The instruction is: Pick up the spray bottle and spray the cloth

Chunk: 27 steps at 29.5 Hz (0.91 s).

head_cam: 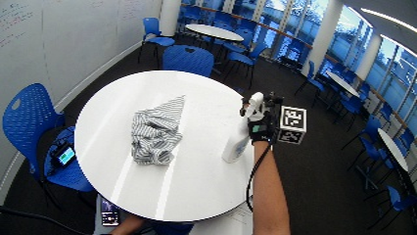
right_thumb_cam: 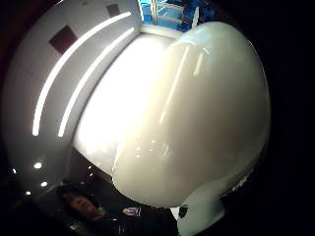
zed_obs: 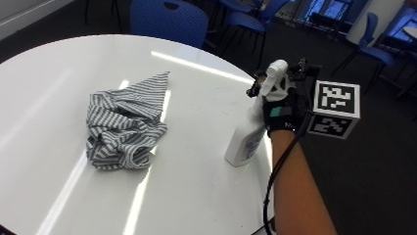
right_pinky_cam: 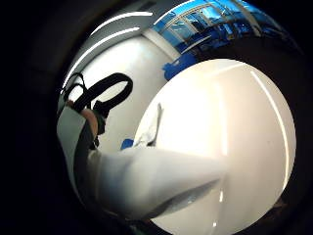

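1. One gloved right hand is wrapped round the neck of the spray bottle, just under its white trigger head; the fingers curl round the neck from the far side, so whether a finger sits on the trigger itself I cannot tell.
2. Seen from the palm, the bottle's pale body fills the thumb-side view, which puts it hard against the palm.
3. Its base appears to be at or just above the white round table, near the edge on the person's side; contact with the top cannot be made out.
4. Handling, as a judgement: the bottle is rigid, smooth plastic, likely slippery at the body and fairly light unless full; the narrow neck under the head is the sensible hold, since it stops the bottle sliding down and leaves a finger free for the trigger.
5. Farther out, the striped cloth lies crumpled on the table, well apart from the bottle; it is soft and will not shift under spray.
6. Next, probably: lift, turn the nozzle toward the cloth, squeeze.
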Available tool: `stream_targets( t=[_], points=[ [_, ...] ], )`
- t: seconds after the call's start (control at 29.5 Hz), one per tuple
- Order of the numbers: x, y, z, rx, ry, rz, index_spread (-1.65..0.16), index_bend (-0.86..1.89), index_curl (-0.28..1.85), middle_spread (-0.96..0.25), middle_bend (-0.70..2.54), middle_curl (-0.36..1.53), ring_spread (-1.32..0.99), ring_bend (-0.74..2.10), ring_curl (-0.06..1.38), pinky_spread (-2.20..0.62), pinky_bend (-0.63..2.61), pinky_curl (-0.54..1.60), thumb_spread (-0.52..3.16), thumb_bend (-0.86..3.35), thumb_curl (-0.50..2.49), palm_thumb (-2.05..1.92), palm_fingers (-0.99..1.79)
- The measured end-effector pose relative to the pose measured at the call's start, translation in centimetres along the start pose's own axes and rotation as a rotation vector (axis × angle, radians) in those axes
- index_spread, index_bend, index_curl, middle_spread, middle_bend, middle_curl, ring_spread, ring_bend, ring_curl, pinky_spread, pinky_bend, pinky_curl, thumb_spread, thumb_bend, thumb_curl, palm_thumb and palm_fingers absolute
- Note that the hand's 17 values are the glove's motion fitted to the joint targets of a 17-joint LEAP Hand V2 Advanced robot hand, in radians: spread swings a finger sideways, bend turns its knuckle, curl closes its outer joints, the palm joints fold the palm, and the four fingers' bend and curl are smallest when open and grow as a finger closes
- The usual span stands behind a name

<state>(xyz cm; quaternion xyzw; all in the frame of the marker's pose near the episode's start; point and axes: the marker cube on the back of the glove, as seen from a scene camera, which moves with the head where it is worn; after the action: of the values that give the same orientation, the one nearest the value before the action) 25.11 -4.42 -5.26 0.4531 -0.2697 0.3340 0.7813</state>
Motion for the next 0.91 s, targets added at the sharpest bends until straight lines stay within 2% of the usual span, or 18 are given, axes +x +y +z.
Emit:
stream_targets(
  t=[0.64,0.91],
  points=[
    [-4.4,-1.5,-0.4,0.109,-0.013,-0.188,-0.28,0.38,0.51,-0.21,0.66,0.54,-0.23,0.73,0.48,-0.31,0.38,0.38,0.49,-0.02,0.64,0.95,1.45],
    [-3.9,-1.8,-0.4,0.126,-0.011,-0.182,-0.28,0.39,0.54,-0.21,0.69,0.56,-0.23,0.75,0.49,-0.31,0.4,0.39,0.46,-0.02,0.68,0.95,1.42]
  ],
)
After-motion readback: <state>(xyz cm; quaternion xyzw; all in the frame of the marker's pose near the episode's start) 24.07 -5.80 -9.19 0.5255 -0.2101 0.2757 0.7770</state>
